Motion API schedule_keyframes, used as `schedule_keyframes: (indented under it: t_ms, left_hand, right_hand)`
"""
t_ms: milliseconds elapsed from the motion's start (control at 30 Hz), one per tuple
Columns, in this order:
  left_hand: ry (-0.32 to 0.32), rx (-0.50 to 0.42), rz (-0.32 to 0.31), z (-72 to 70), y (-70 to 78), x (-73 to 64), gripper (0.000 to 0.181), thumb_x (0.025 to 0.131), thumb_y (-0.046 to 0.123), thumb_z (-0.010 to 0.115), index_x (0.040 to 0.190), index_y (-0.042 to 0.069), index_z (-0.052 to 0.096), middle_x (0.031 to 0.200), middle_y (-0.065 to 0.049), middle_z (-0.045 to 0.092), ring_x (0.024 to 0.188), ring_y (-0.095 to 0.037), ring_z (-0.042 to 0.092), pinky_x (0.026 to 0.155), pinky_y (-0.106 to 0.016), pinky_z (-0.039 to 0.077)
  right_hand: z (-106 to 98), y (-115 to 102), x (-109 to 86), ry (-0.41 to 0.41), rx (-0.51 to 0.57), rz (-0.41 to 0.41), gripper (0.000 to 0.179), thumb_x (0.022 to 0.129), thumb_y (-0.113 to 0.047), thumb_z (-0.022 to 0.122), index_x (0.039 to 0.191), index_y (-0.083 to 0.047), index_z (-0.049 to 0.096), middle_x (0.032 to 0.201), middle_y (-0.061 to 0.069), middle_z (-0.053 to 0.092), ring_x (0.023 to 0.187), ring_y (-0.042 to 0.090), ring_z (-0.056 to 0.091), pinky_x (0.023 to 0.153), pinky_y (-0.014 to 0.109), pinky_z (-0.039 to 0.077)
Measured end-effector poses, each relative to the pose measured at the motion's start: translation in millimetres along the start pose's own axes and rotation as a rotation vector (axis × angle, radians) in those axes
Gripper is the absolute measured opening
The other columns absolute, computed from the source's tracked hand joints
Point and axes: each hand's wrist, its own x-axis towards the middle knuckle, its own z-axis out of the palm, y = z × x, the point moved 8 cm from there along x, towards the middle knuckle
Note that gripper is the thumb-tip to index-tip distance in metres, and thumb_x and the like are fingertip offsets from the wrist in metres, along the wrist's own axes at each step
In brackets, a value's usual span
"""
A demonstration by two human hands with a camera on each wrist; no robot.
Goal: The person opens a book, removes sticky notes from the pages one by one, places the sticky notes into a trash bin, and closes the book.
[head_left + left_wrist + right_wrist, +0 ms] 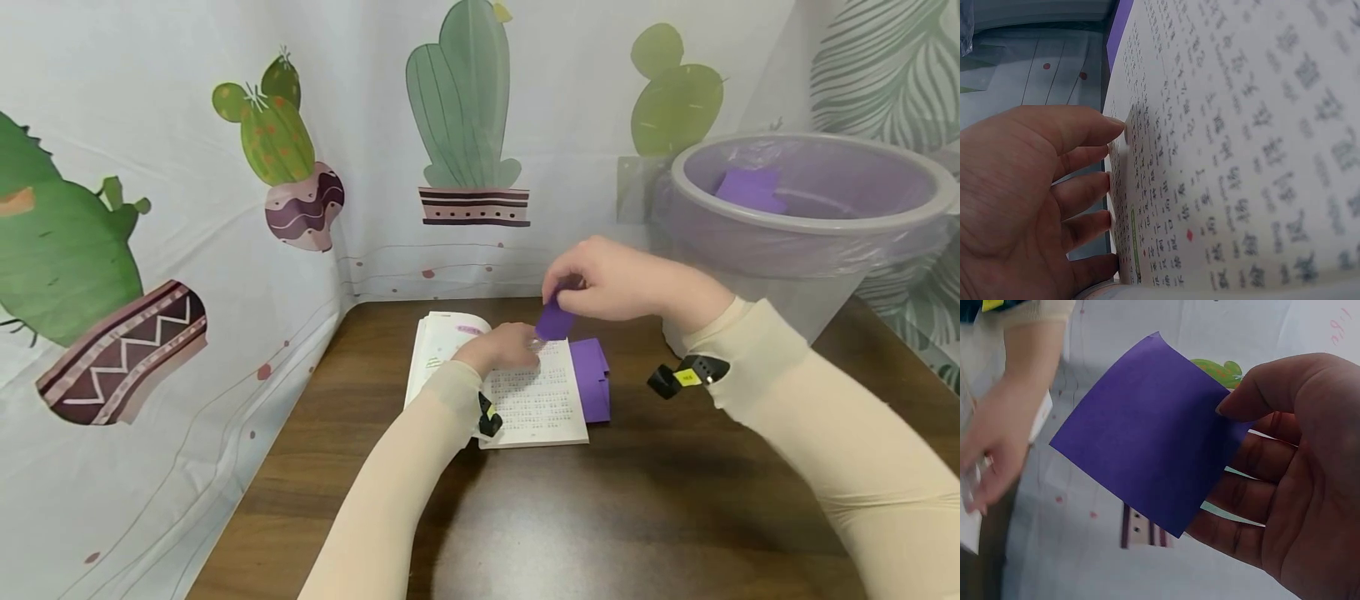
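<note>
A printed book lies open on the wooden table. My left hand rests on its right-hand page; in the left wrist view, the loosely bent fingers and thumb touch the page. Above the page, my right hand holds a small purple paper square, pinched at one corner between thumb and fingers. The square's lower end hangs close to the left fingertips in the head view. More purple paper sticks out from beneath the book's right edge.
To the right stands a tall whitish bin lined with a clear plastic bag. A purple piece of paper shows inside it. The wooden table extends toward me, and a cactus-printed curtain hangs behind it.
</note>
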Motion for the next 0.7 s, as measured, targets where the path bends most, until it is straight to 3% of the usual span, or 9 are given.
schedule_keyframes:
  t_ms: [167,367,567,700]
  left_hand:
    - [-0.003,0.016,0.000,0.3,0.4,-2.7,0.058,0.088,0.019,0.065,0.145,0.019,0.059,0.152,-0.003,0.058,0.145,-0.026,0.049,0.121,-0.043,0.039]
    - [0.004,0.013,-0.001,0.6,-0.5,-4.0,0.056,0.089,0.021,0.064,0.146,0.020,0.059,0.152,-0.004,0.057,0.146,-0.027,0.049,0.121,-0.044,0.039]
    - [0.012,-0.008,-0.028,1.8,-2.9,-3.6,0.056,0.089,0.021,0.065,0.145,0.023,0.059,0.153,-0.001,0.057,0.146,-0.025,0.048,0.120,-0.045,0.040]
    - [0.015,-0.007,-0.031,2.3,-3.1,-2.8,0.056,0.089,0.022,0.065,0.145,0.024,0.059,0.153,-0.001,0.056,0.147,-0.025,0.047,0.121,-0.045,0.039]
  right_hand:
    - [-25,0,3.3,-0.029,-0.100,0.011,0.020,0.088,-0.007,0.060,0.091,-0.018,0.078,0.090,-0.003,0.077,0.083,0.014,0.065,0.080,0.036,0.052]
    - [-59,8,1.8,-0.063,-0.231,0.088,0.023,0.090,-0.006,0.058,0.095,-0.017,0.078,0.096,0.002,0.078,0.086,0.018,0.066,0.083,0.039,0.053]
    - [-106,24,-3.2,-0.058,-0.394,0.120,0.019,0.089,-0.008,0.060,0.093,-0.016,0.077,0.095,0.008,0.077,0.086,0.024,0.067,0.080,0.045,0.052]
    - [-144,44,-11.0,-0.037,-0.478,0.190,0.019,0.088,-0.009,0.059,0.093,-0.014,0.077,0.096,0.012,0.077,0.088,0.028,0.068,0.079,0.047,0.051]
